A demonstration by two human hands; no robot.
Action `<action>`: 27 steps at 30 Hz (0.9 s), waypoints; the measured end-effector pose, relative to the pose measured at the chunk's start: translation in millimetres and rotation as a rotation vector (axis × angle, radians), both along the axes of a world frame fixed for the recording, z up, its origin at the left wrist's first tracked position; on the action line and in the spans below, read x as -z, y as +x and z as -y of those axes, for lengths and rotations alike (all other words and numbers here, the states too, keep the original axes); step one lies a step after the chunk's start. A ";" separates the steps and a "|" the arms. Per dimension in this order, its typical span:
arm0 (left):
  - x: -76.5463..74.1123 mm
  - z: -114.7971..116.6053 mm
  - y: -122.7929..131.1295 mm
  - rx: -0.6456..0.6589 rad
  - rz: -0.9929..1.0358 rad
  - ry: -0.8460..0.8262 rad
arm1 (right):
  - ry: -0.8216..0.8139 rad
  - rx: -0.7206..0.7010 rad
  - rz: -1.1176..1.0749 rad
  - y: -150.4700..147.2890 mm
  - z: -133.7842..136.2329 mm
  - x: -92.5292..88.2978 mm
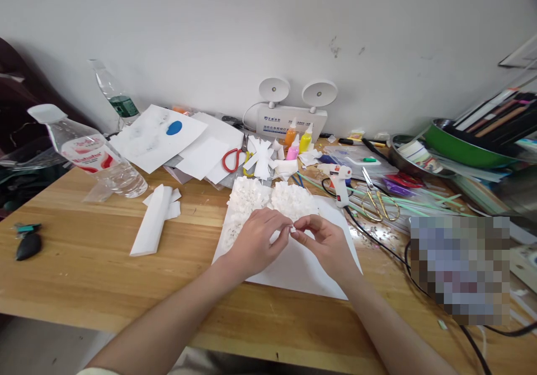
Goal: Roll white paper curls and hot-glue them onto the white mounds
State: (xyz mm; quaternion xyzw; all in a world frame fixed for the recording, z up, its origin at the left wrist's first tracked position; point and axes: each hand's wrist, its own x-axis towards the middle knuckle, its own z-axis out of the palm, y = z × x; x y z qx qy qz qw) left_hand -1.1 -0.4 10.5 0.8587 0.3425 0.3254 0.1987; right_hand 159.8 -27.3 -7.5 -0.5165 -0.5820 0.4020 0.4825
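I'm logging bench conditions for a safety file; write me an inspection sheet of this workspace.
Surface: wooden table, small bits scattered near the gold-handled scissors.
Work things: white sheet bearing white tufts; small white piece.
Clutter: glue gun, two water bottles, loose papers; one pixelated patch, contents unreadable.
Hands: left hand and right hand, fingertips together, pinching the small white piece.
Cables: black cable runs from the glue gun.
Surroundings: pale wall with dark marks, twin-headed lamp before it.

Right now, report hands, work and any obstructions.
Left hand and right hand pinching a white scrap between them. Scrap over the sheet. White clumps close beyond the hands; glue gun apart, to the right.
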 end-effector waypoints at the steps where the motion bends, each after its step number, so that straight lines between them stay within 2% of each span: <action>1: -0.4 0.2 0.0 0.002 -0.001 0.003 | 0.001 0.007 0.001 0.1 -0.1 0.4; 12: 1.1 1.1 0.2 -0.005 -0.067 0.104 | 0.031 0.043 0.004 -1.6 -0.5 1.4; 19: 3.0 -0.3 -1.1 -0.020 -0.187 0.209 | 0.065 0.058 0.117 -1.4 1.0 3.2; 23: 4.6 -0.6 -1.2 -0.018 -0.194 0.186 | 0.085 0.039 0.130 -1.5 0.7 3.4; 27: 4.2 0.9 -0.2 -0.011 -0.144 0.127 | 0.173 0.052 0.134 -3.3 2.2 1.9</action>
